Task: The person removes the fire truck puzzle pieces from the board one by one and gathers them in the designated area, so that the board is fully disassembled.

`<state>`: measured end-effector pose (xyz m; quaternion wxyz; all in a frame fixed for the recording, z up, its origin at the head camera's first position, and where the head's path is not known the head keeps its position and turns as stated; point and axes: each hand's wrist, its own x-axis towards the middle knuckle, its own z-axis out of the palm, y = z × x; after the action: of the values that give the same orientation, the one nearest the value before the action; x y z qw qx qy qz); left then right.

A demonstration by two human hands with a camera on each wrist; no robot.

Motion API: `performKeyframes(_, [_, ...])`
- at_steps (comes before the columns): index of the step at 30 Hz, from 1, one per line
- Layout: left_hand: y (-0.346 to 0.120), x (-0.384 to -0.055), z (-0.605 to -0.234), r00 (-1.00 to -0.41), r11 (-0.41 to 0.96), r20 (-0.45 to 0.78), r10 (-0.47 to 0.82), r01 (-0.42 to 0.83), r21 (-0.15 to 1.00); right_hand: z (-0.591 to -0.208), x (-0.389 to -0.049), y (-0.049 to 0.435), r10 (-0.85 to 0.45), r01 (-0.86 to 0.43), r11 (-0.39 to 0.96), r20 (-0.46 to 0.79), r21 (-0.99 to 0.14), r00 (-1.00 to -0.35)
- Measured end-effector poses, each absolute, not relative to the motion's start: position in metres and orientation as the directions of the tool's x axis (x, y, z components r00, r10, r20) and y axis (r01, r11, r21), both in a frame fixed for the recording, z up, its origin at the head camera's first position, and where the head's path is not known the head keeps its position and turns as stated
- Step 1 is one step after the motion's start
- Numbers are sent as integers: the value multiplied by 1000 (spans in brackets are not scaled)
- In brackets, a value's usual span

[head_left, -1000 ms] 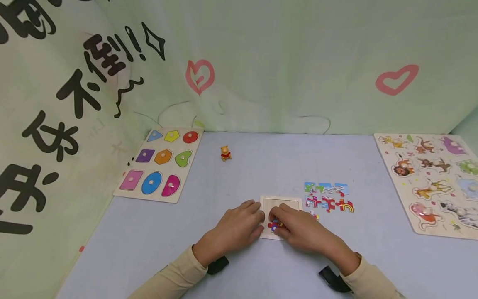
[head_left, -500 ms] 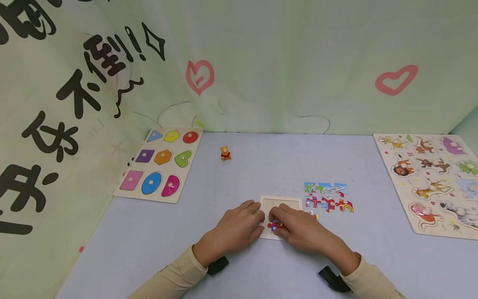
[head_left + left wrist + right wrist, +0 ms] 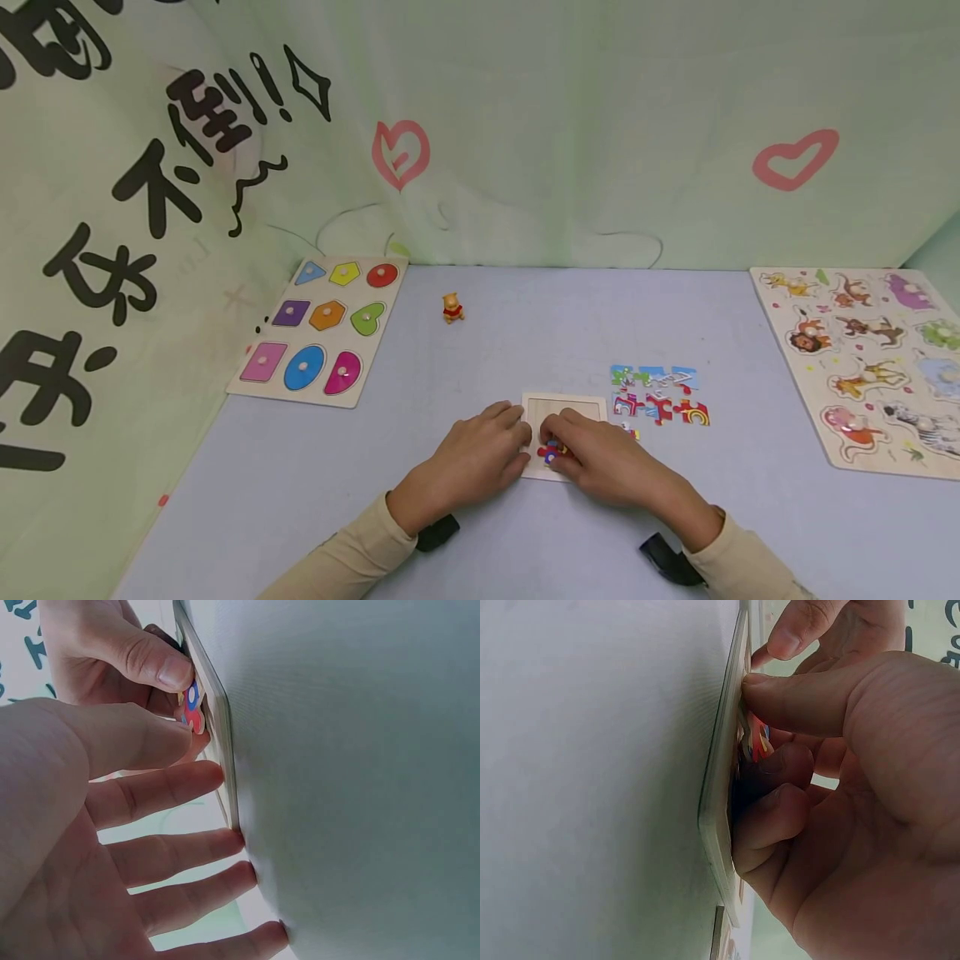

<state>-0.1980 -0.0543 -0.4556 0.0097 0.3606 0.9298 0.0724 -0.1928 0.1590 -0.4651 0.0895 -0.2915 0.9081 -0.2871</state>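
A small wooden puzzle tray (image 3: 564, 397) lies on the table between both hands. My right hand (image 3: 609, 460) is over it, thumb and curled fingers pinching a red and blue jigsaw piece (image 3: 551, 452) near the tray's lower left part. In the left wrist view that piece (image 3: 193, 712) stands tilted above the tray surface; the right hand hides much of it. My left hand (image 3: 480, 457) rests at the tray's left side with fingers extended. Its fingertips (image 3: 234, 840) touch the tray edge and the tabletop, and its thumb (image 3: 176, 739) comes close to the piece.
Several loose jigsaw pieces (image 3: 628, 405) lie right of the tray. A shape board (image 3: 341, 333) stands at the left, an animal board (image 3: 817, 442) at the right. A small bear figurine (image 3: 453, 308) sits farther back, before the curtain (image 3: 525, 217).
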Motion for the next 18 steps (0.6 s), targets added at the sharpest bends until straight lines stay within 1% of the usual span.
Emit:
performKeyframes(9, [-55, -198, -456, -741, 732, 32, 671, 668, 136, -466, -193, 159, -586, -490, 659, 18, -570, -810])
performKeyframes(18, [-54, -198, -456, -744, 735, 25, 668, 665, 137, -464, -193, 159, -580, -478, 665, 6, -573, -814])
